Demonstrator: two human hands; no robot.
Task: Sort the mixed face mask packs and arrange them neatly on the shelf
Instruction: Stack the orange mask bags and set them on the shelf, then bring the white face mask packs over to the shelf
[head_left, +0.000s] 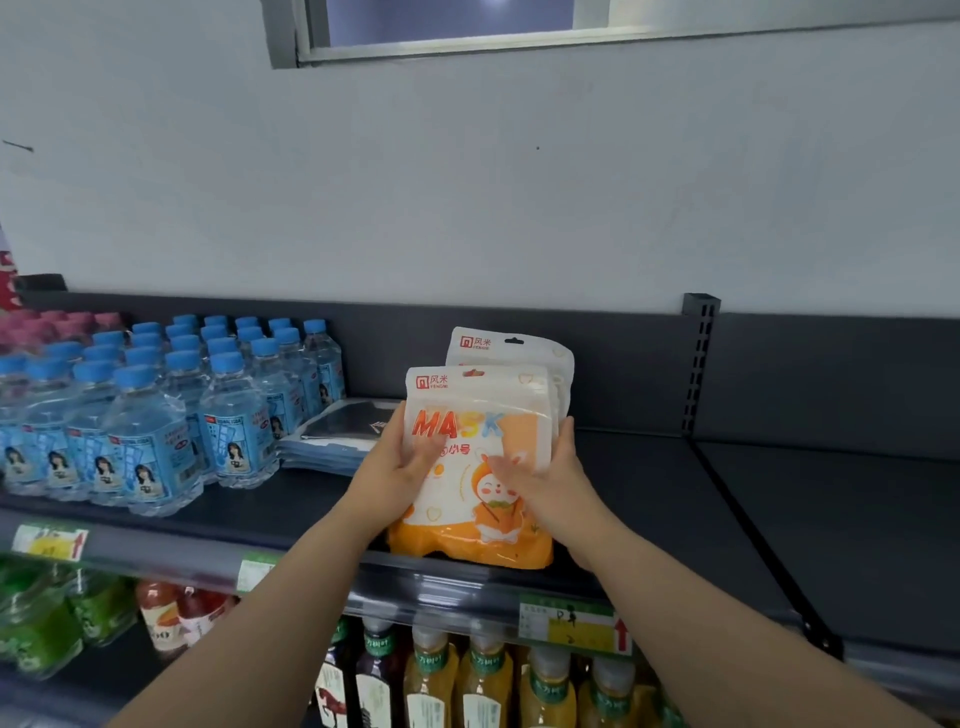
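Observation:
A white and orange mask pack (475, 410) with "MASK" lettering and a cartoon figure stands upright near the front of the dark shelf (675, 493). A second pack of the same kind (511, 348) stands right behind it, only its top showing. My left hand (402, 465) grips the front pack's left edge, thumb behind and fingers across its face. My right hand (545, 475) grips its right edge, fingers spread on the front. A flat stack of dark and pale mask packs (332, 434) lies on the shelf just left of the upright ones.
Several blue-capped water bottles (156, 405) fill the shelf's left part. A divider rail (758, 540) splits off the bare right section. Price tags (574, 623) line the shelf's front edge. Juice and tea bottles (483, 686) stand on the shelf below.

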